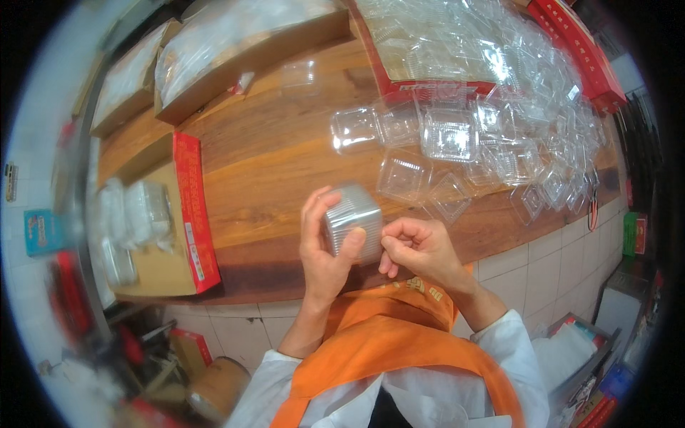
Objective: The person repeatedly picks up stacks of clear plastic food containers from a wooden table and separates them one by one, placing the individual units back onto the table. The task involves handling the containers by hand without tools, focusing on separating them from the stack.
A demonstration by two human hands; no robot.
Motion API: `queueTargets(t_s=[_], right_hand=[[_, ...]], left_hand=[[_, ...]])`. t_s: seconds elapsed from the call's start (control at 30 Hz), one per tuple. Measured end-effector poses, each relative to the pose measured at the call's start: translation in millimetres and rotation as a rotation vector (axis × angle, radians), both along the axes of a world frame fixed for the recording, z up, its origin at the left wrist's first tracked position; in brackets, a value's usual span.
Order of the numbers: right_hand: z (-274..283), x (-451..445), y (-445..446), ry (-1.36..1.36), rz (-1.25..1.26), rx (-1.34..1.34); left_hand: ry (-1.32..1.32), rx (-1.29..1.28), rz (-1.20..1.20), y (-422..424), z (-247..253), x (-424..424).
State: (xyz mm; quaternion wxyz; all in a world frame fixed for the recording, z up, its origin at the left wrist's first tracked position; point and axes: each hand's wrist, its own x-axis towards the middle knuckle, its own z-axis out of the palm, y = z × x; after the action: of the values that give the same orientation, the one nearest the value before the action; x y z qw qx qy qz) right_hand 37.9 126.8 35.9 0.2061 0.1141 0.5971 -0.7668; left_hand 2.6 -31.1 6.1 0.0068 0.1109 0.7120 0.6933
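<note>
My left hand is wrapped around a stack of clear plastic containers with ribbed sides, thumb across the front and fingers over the far left side. The stack is held above the near edge of the wooden table. Close against its right side is my right hand, thumb and index finger pinched together. Whether anything thin and clear sits between those fingertips is hard to see. To the right lie loose clear plastic trays, the nearest a short way beyond my right hand.
A large heap of clear trays spreads around and over a red-edged carton. On the left, an open red carton holds wrapped stacks. Cardboard boxes with plastic-covered contents stand at the back left. Orange-handled scissors hang at the right edge.
</note>
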Motion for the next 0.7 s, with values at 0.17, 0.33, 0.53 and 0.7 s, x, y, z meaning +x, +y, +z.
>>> queueTargets(t_s=[0.17,0.33,0.53,0.7], right_hand=[[-0.6,0.7,-1.9,0.016,-0.032,0.005],[-2.9,2.7,-4.7,0.074,-0.039,0.087],[1.1,-1.4,-0.1,-0.046,-0.024,-0.046],[2.6,-5.2,3.1,-0.043,-0.001,-0.152]], left_hand=[[0.088,-0.1,0.054,-0.9,-3.2,-0.3],[0.096,-0.113,0.08,-0.6,-4.5,0.4],[-0.036,0.051,0.03,0.6,-6.0,1.1],[-0.185,0.21,0.007,2.4,-6.8,2.2]])
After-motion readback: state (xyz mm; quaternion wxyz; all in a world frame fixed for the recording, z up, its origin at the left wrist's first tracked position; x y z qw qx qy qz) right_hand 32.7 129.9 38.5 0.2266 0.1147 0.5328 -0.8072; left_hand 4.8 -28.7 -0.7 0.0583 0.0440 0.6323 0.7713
